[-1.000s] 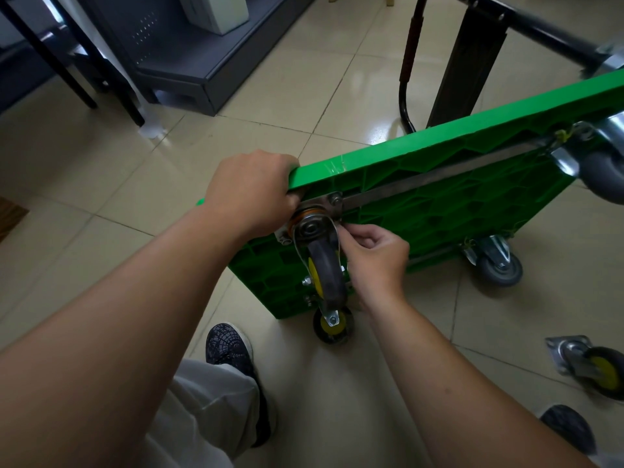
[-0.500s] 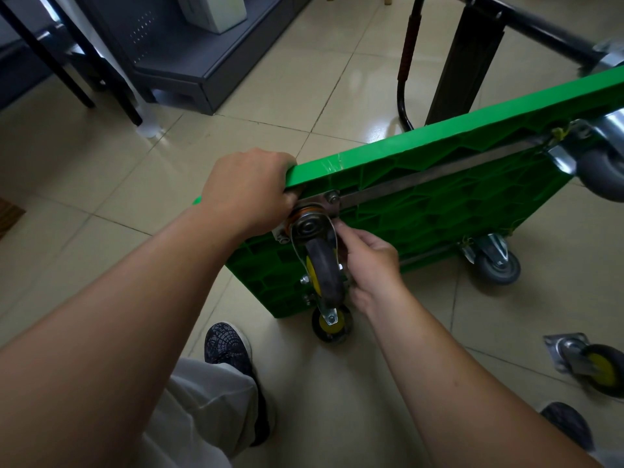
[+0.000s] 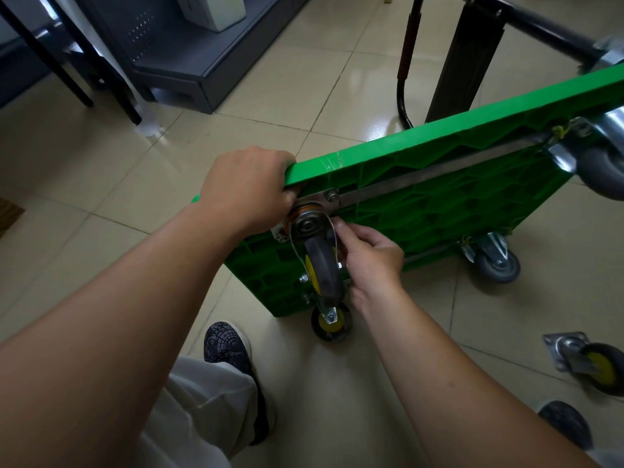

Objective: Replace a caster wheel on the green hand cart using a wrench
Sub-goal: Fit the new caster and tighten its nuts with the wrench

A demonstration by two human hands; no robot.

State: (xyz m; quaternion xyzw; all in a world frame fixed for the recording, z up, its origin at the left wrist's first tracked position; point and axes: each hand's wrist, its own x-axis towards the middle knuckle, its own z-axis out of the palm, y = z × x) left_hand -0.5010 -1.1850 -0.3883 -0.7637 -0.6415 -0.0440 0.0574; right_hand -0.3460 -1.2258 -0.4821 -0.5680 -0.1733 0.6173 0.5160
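The green hand cart stands on its edge on the tiled floor, ribbed underside facing me. My left hand grips its top corner. A caster wheel with a grey tyre and yellow hub sits on its metal mounting plate at that corner. My right hand is just right of the caster, fingers curled and pinching something small at the plate; what it pinches is hidden. A second yellow-hubbed wheel shows below the cart's lower corner. No wrench is visible.
A loose caster with plate lies on the floor at the right. Grey casters sit on the cart's far corners. A dark shelf base, black chair legs and the cart's black handle stand behind. My shoes are below.
My right hand has shifted its fingers slightly up along the right side of the caster plate. My left hand keeps its grip on the cart's corner.
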